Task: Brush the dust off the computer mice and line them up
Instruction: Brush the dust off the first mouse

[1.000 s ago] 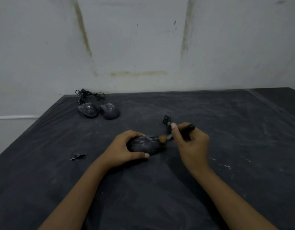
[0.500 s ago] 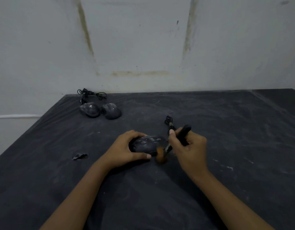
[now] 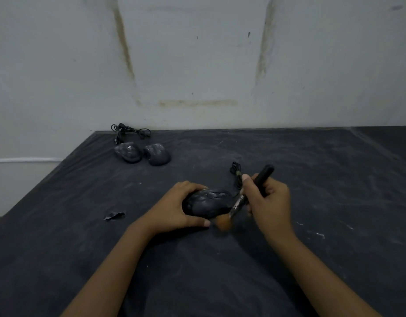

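A black, dust-streaked wired mouse (image 3: 209,203) lies on the dark cloth in front of me, with my left hand (image 3: 174,210) wrapped around its left side. My right hand (image 3: 269,200) grips a brush (image 3: 247,195) with a black handle and a metal ferrule. Its orange bristles, blurred, sit at the near right edge of that mouse, by my left thumb. The mouse's coiled cable (image 3: 236,170) lies just behind it. Two more dusty black mice (image 3: 128,152) (image 3: 157,154) rest side by side at the far left, their cables (image 3: 128,131) bundled behind them.
The dark, dust-marked cloth (image 3: 312,179) covers the whole table, which ends at a stained white wall (image 3: 197,65) behind. A small dark scrap (image 3: 114,215) lies on the cloth left of my left hand. The table's left edge runs diagonally.
The brush has swept from the mouse's far right end down towards me, its bristles now at the mouse's near right edge. My left hand keeps the same hold.
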